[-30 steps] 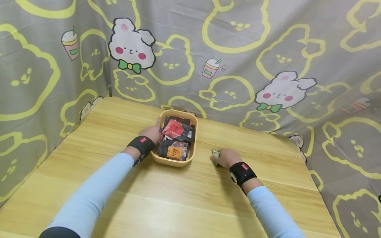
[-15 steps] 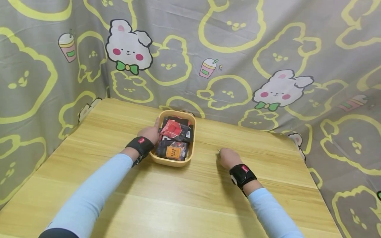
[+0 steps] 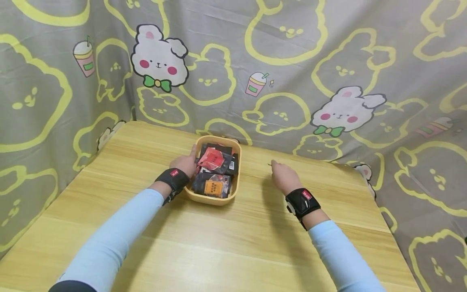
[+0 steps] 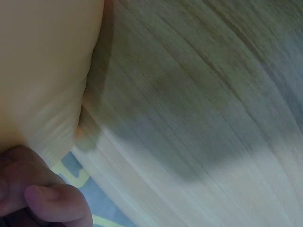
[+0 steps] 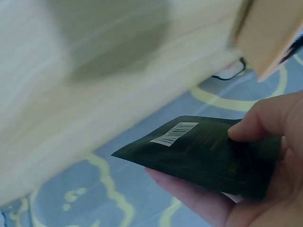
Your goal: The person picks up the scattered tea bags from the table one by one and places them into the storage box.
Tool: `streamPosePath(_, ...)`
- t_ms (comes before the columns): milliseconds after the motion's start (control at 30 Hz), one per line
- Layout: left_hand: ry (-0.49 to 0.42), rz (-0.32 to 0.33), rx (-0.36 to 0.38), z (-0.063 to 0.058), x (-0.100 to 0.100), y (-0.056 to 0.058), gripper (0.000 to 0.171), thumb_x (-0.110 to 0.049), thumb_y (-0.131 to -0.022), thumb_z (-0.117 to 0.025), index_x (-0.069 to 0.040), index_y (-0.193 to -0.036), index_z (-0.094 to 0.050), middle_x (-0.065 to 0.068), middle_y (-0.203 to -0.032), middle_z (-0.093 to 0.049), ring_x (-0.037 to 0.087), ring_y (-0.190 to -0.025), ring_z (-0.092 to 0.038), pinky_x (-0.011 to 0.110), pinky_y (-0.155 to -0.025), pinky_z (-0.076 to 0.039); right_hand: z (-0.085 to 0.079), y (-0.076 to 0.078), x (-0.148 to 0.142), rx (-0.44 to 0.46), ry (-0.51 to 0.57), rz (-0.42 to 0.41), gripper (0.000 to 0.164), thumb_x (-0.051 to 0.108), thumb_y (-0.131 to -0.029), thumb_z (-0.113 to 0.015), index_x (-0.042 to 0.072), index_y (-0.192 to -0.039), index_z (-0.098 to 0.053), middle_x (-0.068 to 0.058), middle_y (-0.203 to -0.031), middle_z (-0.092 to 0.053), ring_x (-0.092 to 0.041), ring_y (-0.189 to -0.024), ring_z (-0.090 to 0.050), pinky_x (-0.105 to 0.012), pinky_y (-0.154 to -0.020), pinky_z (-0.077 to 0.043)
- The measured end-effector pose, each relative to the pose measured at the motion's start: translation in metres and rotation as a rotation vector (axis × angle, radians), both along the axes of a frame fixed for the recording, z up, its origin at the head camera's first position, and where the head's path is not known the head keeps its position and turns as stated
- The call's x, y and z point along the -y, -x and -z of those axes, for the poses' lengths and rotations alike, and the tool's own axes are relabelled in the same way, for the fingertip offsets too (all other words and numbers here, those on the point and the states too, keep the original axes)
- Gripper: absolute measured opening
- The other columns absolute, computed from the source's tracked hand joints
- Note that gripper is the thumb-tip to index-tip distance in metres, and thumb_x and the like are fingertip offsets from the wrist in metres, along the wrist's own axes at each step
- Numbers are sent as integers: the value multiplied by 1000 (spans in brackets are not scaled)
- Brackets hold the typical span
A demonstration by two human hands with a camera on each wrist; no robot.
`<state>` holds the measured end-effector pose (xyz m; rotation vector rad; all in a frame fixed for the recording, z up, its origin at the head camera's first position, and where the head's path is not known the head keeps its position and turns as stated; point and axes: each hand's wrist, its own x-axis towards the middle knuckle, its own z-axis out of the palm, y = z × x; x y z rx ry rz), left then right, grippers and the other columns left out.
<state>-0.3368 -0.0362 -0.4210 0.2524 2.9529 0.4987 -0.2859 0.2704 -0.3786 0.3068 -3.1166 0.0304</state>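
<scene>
My left hand [image 3: 183,165] holds the left side of a yellow plastic bin [image 3: 209,200], one finger lying along the rim. Curled fingers [image 4: 59,203] of that hand show against the bin's outer wall [image 4: 42,75] in the left wrist view. Inside the bin lie several dark packets, among them one with a red label [image 3: 215,159] and one with an orange label [image 3: 213,187]. To the right of the bin, my right hand [image 3: 286,177] is raised over the table. It pinches a dark green packet [image 5: 203,151] with a barcode between thumb and fingers; the head view shows it nearly edge-on.
The wooden table [image 3: 219,247] carries the bin near its back edge. A grey curtain [image 3: 226,48] with yellow outlines and rabbit faces hangs behind and along both sides. In the right wrist view, a corner of the bin [image 5: 274,38] appears at upper right.
My right hand has picked the green packet up off the table and moved it up and toward the back, turning it edge-on. The left hand and bin stay put.
</scene>
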Motion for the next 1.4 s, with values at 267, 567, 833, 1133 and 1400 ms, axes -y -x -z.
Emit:
streamPosePath(267, -7, 2, -8, 0, 0, -2, 68, -17, -96, -45, -8, -151, -8, 9, -66, -58, 23, -57, -56, 31, -50, -40, -13, 18, 36, -5, 21, -37, 39, 0, -91, -46, -3, -130, -48, -21, -119, -62, -35, -102, -62, -45, -83, -51)
streamPosePath(567, -16, -4, -20, 5, 2, 4, 70, -17, -94, -47, -10, -152, -8, 10, -67, -60, 23, -57, -57, 32, -49, -41, -22, 33, 70, -84, 27, -116, 34, 2, -89, -51, 1, -122, -55, -17, -109, -66, -32, -95, -65, -43, -78, -52)
streamPosePath(833, -18, -15, -11, 2, 2, 1, 69, -16, -94, -48, -11, -152, -10, 10, -68, -61, 23, -58, -57, 32, -50, -42, -32, 46, 105, -148, 36, -188, 26, 2, -90, -49, 2, -113, -58, -15, -95, -67, -32, -85, -65, -44, -72, -52)
streamPosePath(1133, -18, 8, -29, 6, -2, 4, 72, -17, -93, -49, -10, -152, -9, 7, -62, -56, 21, -53, -54, 30, -46, -39, -35, 48, 109, 64, 84, -254, 61, 42, -90, -56, 10, -141, -42, -16, -147, -37, -35, -131, -42, -49, -104, -37)
streamPosePath(1400, -60, -11, 14, 4, 3, 3, 76, -14, -90, -50, -11, -152, -6, 10, -66, -59, 24, -58, -56, 33, -49, -41, -19, 30, 81, 128, 128, -210, 60, 46, -91, -51, 10, -139, -46, -16, -144, -42, -34, -128, -45, -49, -104, -37)
